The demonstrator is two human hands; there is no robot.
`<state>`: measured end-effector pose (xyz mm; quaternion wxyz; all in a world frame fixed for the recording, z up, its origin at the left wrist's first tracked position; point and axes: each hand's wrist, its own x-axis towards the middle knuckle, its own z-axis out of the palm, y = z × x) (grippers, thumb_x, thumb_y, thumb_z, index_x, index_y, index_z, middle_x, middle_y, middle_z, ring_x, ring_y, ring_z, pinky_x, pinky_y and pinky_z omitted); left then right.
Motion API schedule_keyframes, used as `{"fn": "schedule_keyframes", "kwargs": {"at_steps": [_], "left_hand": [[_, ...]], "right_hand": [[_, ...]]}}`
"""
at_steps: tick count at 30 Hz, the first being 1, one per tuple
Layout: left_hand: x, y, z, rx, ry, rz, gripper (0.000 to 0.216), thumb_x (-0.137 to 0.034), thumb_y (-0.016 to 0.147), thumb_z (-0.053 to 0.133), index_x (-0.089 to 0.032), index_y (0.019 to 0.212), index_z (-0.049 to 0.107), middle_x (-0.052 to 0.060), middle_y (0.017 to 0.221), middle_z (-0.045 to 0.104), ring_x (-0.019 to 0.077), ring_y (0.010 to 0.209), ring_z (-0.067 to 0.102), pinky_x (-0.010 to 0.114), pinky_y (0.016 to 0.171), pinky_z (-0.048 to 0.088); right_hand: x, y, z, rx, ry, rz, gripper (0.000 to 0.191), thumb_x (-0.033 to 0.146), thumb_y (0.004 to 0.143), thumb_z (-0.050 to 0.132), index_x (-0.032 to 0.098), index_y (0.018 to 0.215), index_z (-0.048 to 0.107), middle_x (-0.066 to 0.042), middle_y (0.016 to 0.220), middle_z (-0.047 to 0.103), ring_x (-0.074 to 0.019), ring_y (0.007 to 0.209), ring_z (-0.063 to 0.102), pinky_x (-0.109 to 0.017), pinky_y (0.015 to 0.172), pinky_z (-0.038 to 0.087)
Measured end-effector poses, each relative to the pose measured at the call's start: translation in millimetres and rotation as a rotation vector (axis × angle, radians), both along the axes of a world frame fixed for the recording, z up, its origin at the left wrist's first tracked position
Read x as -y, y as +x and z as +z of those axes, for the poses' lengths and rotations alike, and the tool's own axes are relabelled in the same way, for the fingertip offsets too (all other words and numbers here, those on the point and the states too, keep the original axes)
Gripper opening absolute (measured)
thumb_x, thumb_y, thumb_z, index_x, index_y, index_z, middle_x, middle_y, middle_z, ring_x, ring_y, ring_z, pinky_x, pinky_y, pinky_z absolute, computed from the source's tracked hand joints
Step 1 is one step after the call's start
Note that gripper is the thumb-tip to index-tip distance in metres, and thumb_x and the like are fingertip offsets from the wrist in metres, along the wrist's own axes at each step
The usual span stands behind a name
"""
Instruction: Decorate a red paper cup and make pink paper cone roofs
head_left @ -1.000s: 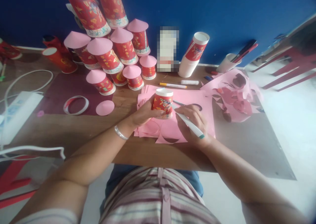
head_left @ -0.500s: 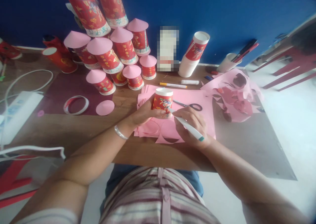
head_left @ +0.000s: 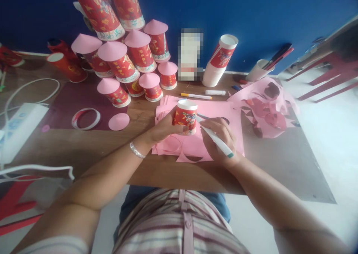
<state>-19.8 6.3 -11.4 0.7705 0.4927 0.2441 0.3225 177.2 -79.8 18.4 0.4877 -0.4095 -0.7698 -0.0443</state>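
Note:
A red patterned paper cup [head_left: 185,116] stands upside down on a stack of pink paper sheets [head_left: 220,110]. My left hand [head_left: 163,128] is wrapped round the cup's left side and holds it down. My right hand [head_left: 219,136] grips a white pen with a green end [head_left: 216,140], its tip against the cup's lower right edge. Scissors lie on the pink paper just behind my right hand, mostly hidden by it.
Several red cups with pink cone lids [head_left: 120,65] are piled at the back left. A pink paper cone [head_left: 119,121], a tape ring [head_left: 85,118], a power strip [head_left: 19,129], two markers [head_left: 195,96], a tall cup stack [head_left: 219,60], a pen holder [head_left: 258,71] and pink scraps [head_left: 265,108] surround the sheets.
My right hand moved the pen tip along the cup's base, first toward me, then back up to the right side. The left hand has kept its hold on the cup.

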Motion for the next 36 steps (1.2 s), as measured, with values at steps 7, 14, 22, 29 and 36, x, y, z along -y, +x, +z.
{"fn": "schedule_keyframes", "kwargs": {"at_steps": [7,14,22,29,36], "left_hand": [[-0.7,-0.3,-2.0,-0.007,0.015,0.005,0.060,-0.022,0.074,0.089,-0.022,0.126,0.059,0.008,0.113,0.073,0.0220,0.101,0.071,0.035,0.086,0.058],[-1.5,-0.9,-5.8,0.003,0.028,0.002,0.059,-0.024,0.076,0.087,-0.024,0.126,0.057,0.007,0.109,0.073,0.0225,0.100,0.072,0.036,0.084,0.058],[-0.5,0.2,3.4,-0.028,0.019,-0.021,0.047,-0.030,0.074,0.087,-0.018,0.114,0.064,0.006,0.099,0.070,0.0204,0.092,0.069,0.033,0.080,0.057],[-0.9,1.3,4.6,-0.025,0.030,-0.013,0.051,-0.028,0.069,0.090,-0.019,0.112,0.063,0.004,0.096,0.068,0.0188,0.089,0.067,0.032,0.078,0.055],[-0.4,-0.1,3.2,-0.045,0.039,0.012,0.057,-0.029,0.075,0.087,-0.023,0.122,0.057,0.005,0.102,0.071,0.0212,0.093,0.069,0.034,0.080,0.055]], "right_hand": [[-0.2,0.5,-2.5,0.016,0.001,-0.002,0.035,0.012,0.096,0.061,0.022,0.129,0.059,-0.007,0.099,0.074,-0.0223,0.088,0.073,-0.038,0.076,0.061],[0.3,-0.8,-4.5,0.015,0.012,0.062,0.037,0.010,0.094,0.062,0.019,0.130,0.058,-0.008,0.100,0.075,-0.0218,0.088,0.072,-0.037,0.074,0.061],[0.3,-4.7,-2.2,0.036,0.012,0.079,0.035,0.007,0.093,0.060,0.021,0.125,0.060,-0.007,0.094,0.075,-0.0202,0.081,0.072,-0.035,0.070,0.061],[0.5,-5.8,0.9,0.044,0.009,0.099,0.034,0.003,0.090,0.060,0.018,0.121,0.060,-0.008,0.094,0.074,-0.0197,0.082,0.072,-0.033,0.071,0.061],[0.7,-3.7,-2.3,0.040,0.038,0.061,0.034,0.008,0.094,0.060,0.022,0.126,0.058,-0.006,0.096,0.073,-0.0189,0.081,0.071,-0.034,0.069,0.062]]}}
